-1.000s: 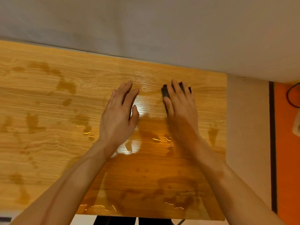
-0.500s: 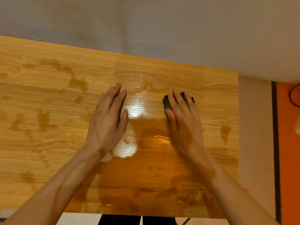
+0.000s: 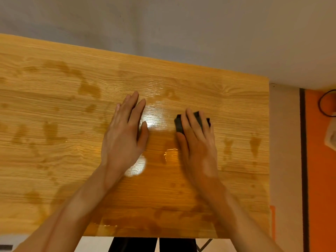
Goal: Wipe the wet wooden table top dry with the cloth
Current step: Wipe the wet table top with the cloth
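The wooden table top [image 3: 54, 124] fills most of the view, with dark wet patches and a shiny film across it. My right hand [image 3: 198, 142] lies flat on a small dark cloth [image 3: 179, 124], pressing it to the table right of centre; only the cloth's far edges show past my fingers. My left hand [image 3: 125, 135] rests flat on the wood beside it, fingers together, holding nothing. A shiny puddle [image 3: 169, 153] sits between my hands.
A grey wall [image 3: 181, 33] runs along the table's far edge. The table's right edge meets a pale floor strip [image 3: 283, 160], then an orange surface [image 3: 321, 179] with a black cable [image 3: 325, 106]. Wet patches [image 3: 254, 144] remain near the right edge.
Both hands have slid toward me on the table, the right one dragging the cloth with it. The view has shifted so more of the table's right side shows.
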Demonstrator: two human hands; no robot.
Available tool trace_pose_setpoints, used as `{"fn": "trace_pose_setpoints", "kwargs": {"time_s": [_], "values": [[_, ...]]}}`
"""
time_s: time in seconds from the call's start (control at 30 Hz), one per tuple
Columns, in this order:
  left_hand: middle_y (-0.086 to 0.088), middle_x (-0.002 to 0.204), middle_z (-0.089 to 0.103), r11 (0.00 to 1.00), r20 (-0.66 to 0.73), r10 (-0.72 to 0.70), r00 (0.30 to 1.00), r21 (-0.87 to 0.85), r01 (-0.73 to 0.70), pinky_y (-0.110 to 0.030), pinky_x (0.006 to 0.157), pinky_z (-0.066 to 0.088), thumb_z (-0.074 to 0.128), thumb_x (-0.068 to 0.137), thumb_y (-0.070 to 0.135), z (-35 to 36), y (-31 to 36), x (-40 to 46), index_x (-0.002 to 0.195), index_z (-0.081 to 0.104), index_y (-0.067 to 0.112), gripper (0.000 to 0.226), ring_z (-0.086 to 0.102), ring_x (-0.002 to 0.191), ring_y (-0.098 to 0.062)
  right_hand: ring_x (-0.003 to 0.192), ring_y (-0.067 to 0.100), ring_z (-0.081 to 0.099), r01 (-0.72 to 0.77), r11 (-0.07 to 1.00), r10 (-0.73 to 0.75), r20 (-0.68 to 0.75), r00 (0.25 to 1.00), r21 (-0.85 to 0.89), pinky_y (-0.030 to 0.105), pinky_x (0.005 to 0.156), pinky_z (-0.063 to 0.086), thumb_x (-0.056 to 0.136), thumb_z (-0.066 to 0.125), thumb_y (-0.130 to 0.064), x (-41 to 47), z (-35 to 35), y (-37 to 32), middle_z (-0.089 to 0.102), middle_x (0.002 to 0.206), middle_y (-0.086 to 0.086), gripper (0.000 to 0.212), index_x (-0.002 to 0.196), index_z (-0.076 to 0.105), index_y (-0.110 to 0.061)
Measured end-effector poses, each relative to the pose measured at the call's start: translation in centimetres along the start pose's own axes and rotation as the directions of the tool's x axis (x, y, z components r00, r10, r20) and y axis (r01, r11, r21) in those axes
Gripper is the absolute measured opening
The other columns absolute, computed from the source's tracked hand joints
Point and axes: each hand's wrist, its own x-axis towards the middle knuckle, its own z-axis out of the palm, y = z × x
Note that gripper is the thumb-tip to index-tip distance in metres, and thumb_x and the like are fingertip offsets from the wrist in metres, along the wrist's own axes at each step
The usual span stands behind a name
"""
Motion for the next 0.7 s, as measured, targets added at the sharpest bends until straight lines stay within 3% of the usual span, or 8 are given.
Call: {"fn": "trace_pose_setpoints", "kwargs": {"time_s": [0.1,0.2,0.27,0.43,0.53,0.63,0.7], "values": [[-0.009,0.166,0.029,1.000,0.009,0.006,1.000,0.014,-0.007,-0.027,0.128,0.005,0.043,0.104,0.021,-0.1,0.1,0.2,0.154,0.039,0.006,0.053,0.021,0.156,-0.024,0.144,0.031,0.028,0.054,0.996,-0.051,0.044,0.998,-0.068,0.051,0.118,0.022,0.100,0.049,-0.023,3.7,-0.2,0.3,0.041,0.152,0.007,0.044,0.143,0.046,-0.011],[-0.009,0.166,0.028,0.999,0.027,0.011,1.000,0.034,-0.012,-0.027,0.128,0.005,0.042,0.104,0.022,-0.3,0.0,0.1,0.154,0.039,0.006,0.053,0.019,0.156,-0.024,0.148,0.028,0.016,-0.085,0.996,0.086,0.042,0.995,-0.021,0.047,0.121,0.012,0.105,0.030,-0.034,11.3,-0.2,-0.1,0.030,0.158,0.004,0.047,0.148,0.037,-0.015],[-0.009,0.166,0.027,0.999,0.038,0.000,0.999,0.046,-0.001,-0.027,0.128,0.005,0.041,0.104,0.022,-0.4,0.1,0.2,0.154,0.038,0.006,0.052,0.019,0.157,-0.023,0.149,0.027,0.015,-0.155,0.988,0.156,0.006,0.988,-0.017,0.047,0.121,0.012,0.105,0.028,-0.037,14.3,0.1,-0.4,0.029,0.158,0.002,0.048,0.149,0.036,-0.018],[-0.006,0.166,0.027,0.999,0.051,-0.036,0.998,0.041,0.034,-0.029,0.128,0.006,0.040,0.104,0.024,-0.4,0.5,0.1,0.154,0.039,0.008,0.052,0.018,0.157,-0.020,0.147,0.027,0.022,-0.107,0.993,0.106,-0.031,0.994,-0.054,0.048,0.120,0.016,0.104,0.033,-0.036,5.5,0.6,-0.9,0.034,0.156,0.004,0.048,0.146,0.041,-0.015],[-0.008,0.166,0.028,0.999,0.044,-0.032,0.998,0.040,0.030,-0.036,0.129,0.012,0.040,0.104,0.025,-0.5,0.6,0.0,0.154,0.039,0.007,0.052,0.019,0.156,-0.021,0.145,0.027,0.028,-0.014,0.992,0.018,0.031,0.999,-0.127,0.045,0.120,0.017,0.102,0.032,-0.036,-1.2,0.6,-1.4,0.040,0.153,0.003,0.048,0.144,0.044,-0.016],[-0.010,0.165,0.030,0.999,0.031,-0.012,0.999,0.030,0.011,-0.040,0.128,0.015,0.040,0.104,0.024,-0.4,0.5,0.1,0.153,0.041,0.006,0.051,0.022,0.155,-0.023,0.143,0.029,0.032,0.101,0.982,-0.088,0.088,0.992,-0.162,0.047,0.118,0.023,0.103,0.034,-0.035,1.1,-0.5,0.9,0.043,0.150,0.005,0.046,0.141,0.048,-0.014],[-0.011,0.164,0.031,1.000,0.028,-0.011,1.000,0.026,0.011,-0.038,0.129,0.014,0.040,0.104,0.023,-0.4,0.5,0.0,0.152,0.041,0.006,0.051,0.023,0.155,-0.024,0.146,0.027,0.024,-0.019,0.992,0.028,0.067,0.997,-0.126,0.044,0.121,0.016,0.104,0.031,-0.035,3.7,-2.1,4.0,0.036,0.154,0.002,0.047,0.146,0.042,-0.015]]}}
